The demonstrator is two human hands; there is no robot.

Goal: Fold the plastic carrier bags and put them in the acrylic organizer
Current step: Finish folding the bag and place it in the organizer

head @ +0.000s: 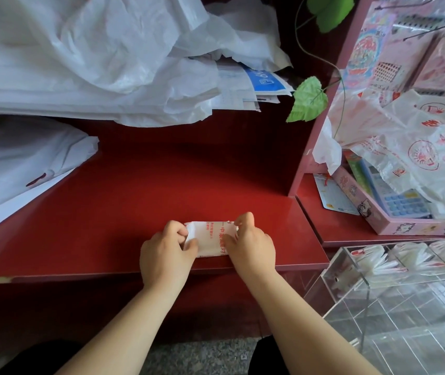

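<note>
A white carrier bag with red print (210, 238), folded into a small flat packet, lies near the front edge of the red table (178, 185). My left hand (166, 251) pinches its left end with curled fingers. At the packet's right end, my right hand (248, 244) grips it, fingers bent over the top corner. The clear acrylic organizer (394, 299) stands at the lower right, below table level, with several folded bags (378, 262) in its far compartments. More unfolded printed bags (416, 147) lie heaped at the right.
A big heap of white plastic bags (94, 58) and papers covers the back left of the table. A pink shelf unit (321, 123) rises at the right, with a pink tray (394, 226) holding a calculator (402, 204). Green artificial leaves (309, 100) hang by the shelf.
</note>
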